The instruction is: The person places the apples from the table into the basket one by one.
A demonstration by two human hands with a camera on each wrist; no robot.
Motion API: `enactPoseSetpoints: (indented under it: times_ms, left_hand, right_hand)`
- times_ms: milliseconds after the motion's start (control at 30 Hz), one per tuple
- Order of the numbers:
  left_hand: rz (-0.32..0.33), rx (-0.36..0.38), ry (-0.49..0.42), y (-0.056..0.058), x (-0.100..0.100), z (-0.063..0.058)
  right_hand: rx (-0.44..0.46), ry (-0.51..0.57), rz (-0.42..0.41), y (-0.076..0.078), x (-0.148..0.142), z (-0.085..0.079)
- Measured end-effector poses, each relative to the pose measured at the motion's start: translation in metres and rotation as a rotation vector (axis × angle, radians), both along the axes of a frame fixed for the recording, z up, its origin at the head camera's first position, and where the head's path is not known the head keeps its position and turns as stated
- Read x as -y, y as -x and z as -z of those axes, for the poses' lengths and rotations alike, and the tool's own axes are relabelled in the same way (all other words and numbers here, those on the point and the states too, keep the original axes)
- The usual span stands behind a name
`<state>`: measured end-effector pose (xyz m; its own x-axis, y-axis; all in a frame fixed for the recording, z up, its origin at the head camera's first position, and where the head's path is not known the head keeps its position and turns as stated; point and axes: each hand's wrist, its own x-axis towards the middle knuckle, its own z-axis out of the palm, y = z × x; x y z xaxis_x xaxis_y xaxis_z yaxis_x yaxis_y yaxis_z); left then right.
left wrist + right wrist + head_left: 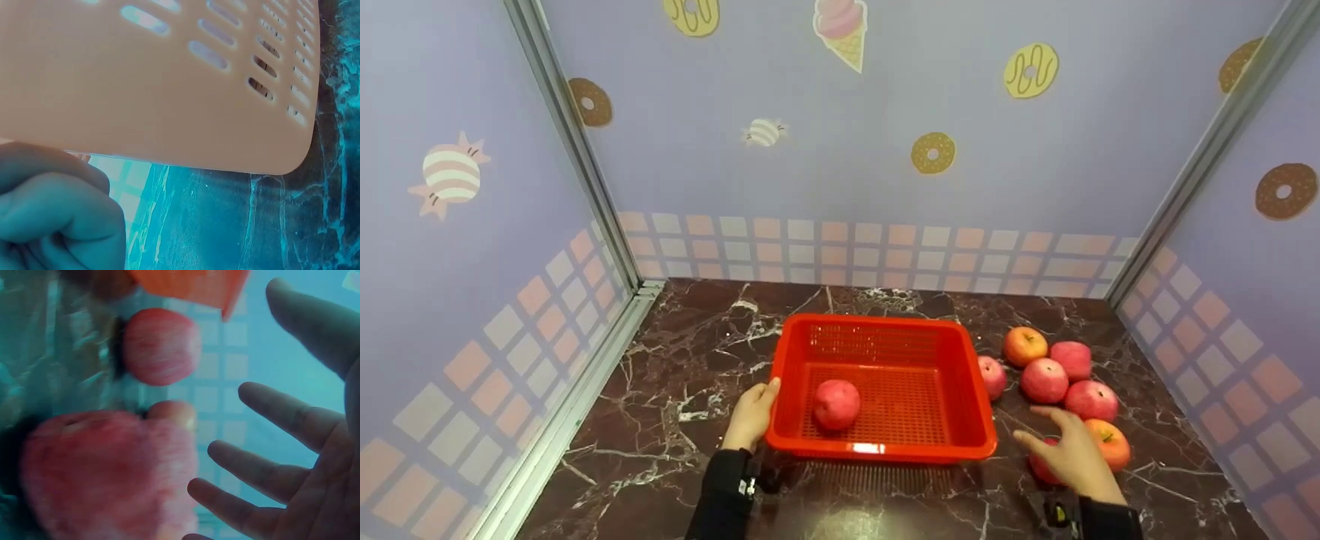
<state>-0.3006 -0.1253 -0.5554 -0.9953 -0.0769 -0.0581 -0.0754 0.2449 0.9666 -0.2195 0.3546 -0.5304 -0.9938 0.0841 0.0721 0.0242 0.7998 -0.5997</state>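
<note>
A red plastic basket (885,452) stands on the table, with one red apple (837,404) inside near its left end. My left hand (751,416) grips the basket's left rim; in the left wrist view its curled fingers (62,208) are at the edge of the perforated wall (140,101). To the basket's right, my right hand (1069,454) hovers over a red apple (1041,472), which it partly hides. Its fingers are spread, and nothing is held. In the right wrist view the hand (315,461) is apart from a nearby large apple (90,472).
Several more apples cluster at the right, including a yellowish-red one (1024,346) at the back and an orange-red one (1108,444) beside my right hand. One apple (991,376) lies close against the basket's right side. Patterned panels (840,172) enclose the dark marbled table (660,450).
</note>
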Motion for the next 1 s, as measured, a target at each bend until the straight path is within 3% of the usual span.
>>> enactPoseSetpoints:
  times_ms: [133,300,467,633,833,1000]
  left_hand:
    - [0.003,0.019,0.001,-0.001,-0.001,0.002]
    - [-0.001,0.022,-0.016,-0.002,-0.001,0.003]
    - [-0.005,0.023,-0.041,-0.004,0.0,0.003]
    - [-0.001,0.009,-0.036,-0.003,0.001,0.001]
    - [-0.003,0.001,-0.015,-0.001,0.001,0.002]
    - [-0.002,-0.001,-0.022,0.001,0.001,0.001]
  right_hand:
    - [0.048,-0.006,0.034,-0.004,-0.003,0.015]
    - [0.029,-0.005,0.083,-0.005,-0.004,0.028]
    - [-0.015,-0.03,0.113,-0.007,-0.002,0.036]
    - [0.011,-0.036,0.159,-0.009,0.0,0.041]
    - [0.004,-0.06,0.149,-0.008,0.003,0.051]
    - [0.068,-0.029,0.16,-0.005,0.003,0.056]
